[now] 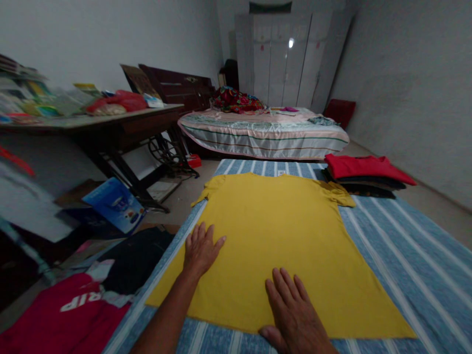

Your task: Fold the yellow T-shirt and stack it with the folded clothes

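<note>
On the blue-and-white striped cover [398, 231], right in front of the person, there it is: a yellow shirt [276, 231] laid out wide and almost smooth! And what a colour, a deep mustard from top to bottom, plain cloth, with no print on the side facing up. The neckline lies at the far end, a shallow dip between two little peaks. Look at the short sleeves, the untidy part of this one: the left-hand sleeve [214, 186] is rumpled into soft folds, and the right-hand sleeve [337, 193] is crumpled too, just beside a stack of folded clothes [368, 172], red on top and dark below. The body looks broad, flaring towards the near hem, which runs in a clean, slightly slanting line above the stripes. Only faint creases across the middle, nothing deep!

Now to the hands. The left hand [201, 250] is palm down by the shirt's left edge, fingers stretched out, thumb pointing inward, gripping nothing. Over by the hem, the right hand [291, 305] lies flat on the yellow cloth, fingers extended and close together, thumb out to the side, again with nothing in its grasp. Beyond it all, a bed [265, 140] with a shiny striped spread!
</note>
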`<state>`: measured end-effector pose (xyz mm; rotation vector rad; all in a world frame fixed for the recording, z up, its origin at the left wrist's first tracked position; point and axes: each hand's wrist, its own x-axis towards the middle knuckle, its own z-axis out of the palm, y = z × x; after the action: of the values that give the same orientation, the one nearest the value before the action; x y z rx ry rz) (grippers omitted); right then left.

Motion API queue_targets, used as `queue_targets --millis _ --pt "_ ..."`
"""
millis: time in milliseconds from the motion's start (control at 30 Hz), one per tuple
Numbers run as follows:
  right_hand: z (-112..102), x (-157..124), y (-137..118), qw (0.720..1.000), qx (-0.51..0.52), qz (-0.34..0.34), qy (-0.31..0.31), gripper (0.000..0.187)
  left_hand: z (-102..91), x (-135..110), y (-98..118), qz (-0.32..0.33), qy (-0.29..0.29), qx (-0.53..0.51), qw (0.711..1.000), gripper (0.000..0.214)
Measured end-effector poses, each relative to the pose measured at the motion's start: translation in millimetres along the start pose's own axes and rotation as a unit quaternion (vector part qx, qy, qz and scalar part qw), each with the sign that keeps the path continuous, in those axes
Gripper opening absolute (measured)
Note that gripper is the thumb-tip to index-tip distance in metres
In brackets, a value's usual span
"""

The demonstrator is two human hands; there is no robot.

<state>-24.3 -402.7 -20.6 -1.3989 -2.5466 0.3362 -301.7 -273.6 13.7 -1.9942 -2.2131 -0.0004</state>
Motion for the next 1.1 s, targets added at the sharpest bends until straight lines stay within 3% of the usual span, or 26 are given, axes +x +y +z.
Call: queue_targets --millis 567,1100 --pt "2.3 1.0 0.4 1.0 -0.012 -0.006 0.021 0.074 -1.5 -1.0 0.3 0.001 0.002 0.003 1.0 0.06" --pt "-3.6 0.4 -3.6 1.0 -0.002 0.009 0.0 0.074 -1.2 -0.6 0.8 0.0 0.003 -0.005 1.0 0.061"
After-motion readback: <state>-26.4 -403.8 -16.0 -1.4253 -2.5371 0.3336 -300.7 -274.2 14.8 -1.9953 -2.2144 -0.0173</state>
